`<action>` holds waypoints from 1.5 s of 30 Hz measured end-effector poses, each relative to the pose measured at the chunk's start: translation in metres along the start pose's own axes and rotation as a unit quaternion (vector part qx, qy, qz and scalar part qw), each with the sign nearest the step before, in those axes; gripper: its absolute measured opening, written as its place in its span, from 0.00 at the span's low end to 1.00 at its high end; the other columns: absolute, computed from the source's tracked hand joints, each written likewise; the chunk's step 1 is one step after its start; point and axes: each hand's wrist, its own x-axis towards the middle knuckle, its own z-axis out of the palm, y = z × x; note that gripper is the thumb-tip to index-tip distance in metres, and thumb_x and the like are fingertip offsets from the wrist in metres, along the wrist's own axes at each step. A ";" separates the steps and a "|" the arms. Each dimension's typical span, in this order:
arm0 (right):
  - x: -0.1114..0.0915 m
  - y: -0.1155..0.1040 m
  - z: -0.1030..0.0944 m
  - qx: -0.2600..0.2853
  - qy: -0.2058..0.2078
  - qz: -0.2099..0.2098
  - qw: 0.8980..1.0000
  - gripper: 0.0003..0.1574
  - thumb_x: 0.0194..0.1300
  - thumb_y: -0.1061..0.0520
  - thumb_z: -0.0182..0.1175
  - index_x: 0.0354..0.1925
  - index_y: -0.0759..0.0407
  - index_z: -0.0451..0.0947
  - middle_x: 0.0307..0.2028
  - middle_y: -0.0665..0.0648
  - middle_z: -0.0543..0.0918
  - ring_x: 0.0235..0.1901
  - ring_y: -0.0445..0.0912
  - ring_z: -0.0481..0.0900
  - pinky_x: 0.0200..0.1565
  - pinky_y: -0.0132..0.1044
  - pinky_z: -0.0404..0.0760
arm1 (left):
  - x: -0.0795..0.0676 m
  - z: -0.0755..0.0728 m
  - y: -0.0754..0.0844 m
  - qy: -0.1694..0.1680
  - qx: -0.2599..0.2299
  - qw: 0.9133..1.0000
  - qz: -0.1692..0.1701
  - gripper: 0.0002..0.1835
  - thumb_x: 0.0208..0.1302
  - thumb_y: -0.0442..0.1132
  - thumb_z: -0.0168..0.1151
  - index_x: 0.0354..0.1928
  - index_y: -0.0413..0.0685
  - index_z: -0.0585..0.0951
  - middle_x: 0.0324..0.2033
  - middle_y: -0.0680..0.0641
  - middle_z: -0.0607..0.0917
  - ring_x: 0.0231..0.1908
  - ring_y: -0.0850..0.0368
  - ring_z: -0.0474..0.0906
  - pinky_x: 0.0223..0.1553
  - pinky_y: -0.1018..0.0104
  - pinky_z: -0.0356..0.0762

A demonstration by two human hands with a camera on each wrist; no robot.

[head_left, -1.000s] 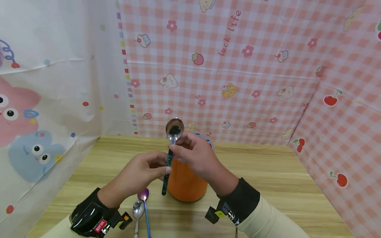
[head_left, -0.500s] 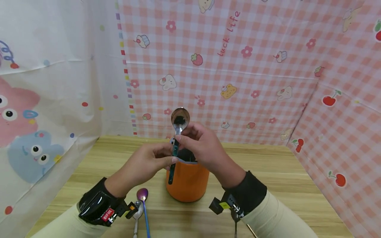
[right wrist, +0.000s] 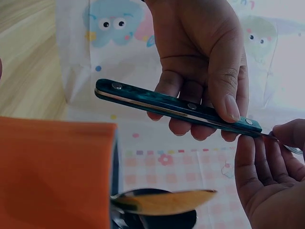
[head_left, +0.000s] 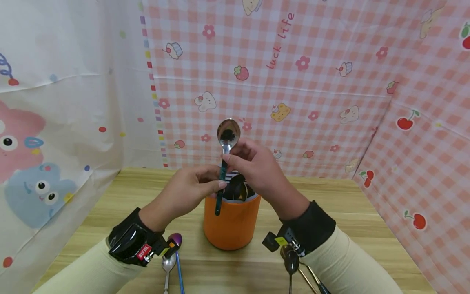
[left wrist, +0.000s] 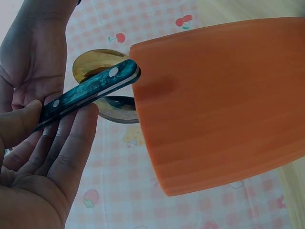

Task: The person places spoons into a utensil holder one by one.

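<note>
A spoon with a shiny silver bowl (head_left: 228, 130) and a dark green marbled, riveted handle (left wrist: 90, 88) is held upright, bowl up. My left hand (head_left: 185, 192) pinches the handle between thumb and fingers. Higher up, the thumb and fingers of my right hand (head_left: 262, 167) pinch it at the neck, as the right wrist view shows. Behind the spoon stands an orange container (head_left: 230, 226), with the handle's lower end overlapping its rim. Dark utensil heads (head_left: 236, 188) stick out of its mouth, and a gold-coloured one (right wrist: 167, 201) shows in the right wrist view.
On the wooden table (head_left: 352, 228), a silver spoon (head_left: 168, 263) and a purple-blue spoon (head_left: 180, 269) lie front left. Under my right forearm lie a dark spoon (head_left: 291, 262) and other thin-handled utensils. Patterned cloth (head_left: 330, 134) walls the back and sides.
Both hands have risen and shifted slightly right with the spoon, away from the table. More of the container's mouth and the utensils at front right now show.
</note>
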 end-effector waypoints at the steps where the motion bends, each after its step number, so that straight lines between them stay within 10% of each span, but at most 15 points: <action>1: 0.001 -0.001 -0.002 0.000 0.001 -0.001 1.000 0.08 0.71 0.56 0.59 0.46 0.58 0.76 0.37 0.60 0.83 0.38 0.51 0.82 0.48 0.50 0.81 | 0.002 0.000 0.001 0.001 -0.002 1.000 0.003 0.13 0.68 0.41 0.63 0.51 0.46 0.82 0.44 0.46 0.86 0.37 0.55 0.84 0.41 0.55 0.84; 45: 0.007 0.016 -0.009 -0.024 0.024 -0.020 0.999 0.08 0.70 0.58 0.59 0.46 0.60 0.77 0.36 0.60 0.82 0.38 0.50 0.81 0.45 0.49 0.81 | 0.030 0.010 -0.008 0.004 0.007 1.000 0.020 0.08 0.65 0.36 0.65 0.45 0.43 0.83 0.35 0.47 0.87 0.34 0.54 0.82 0.35 0.58 0.82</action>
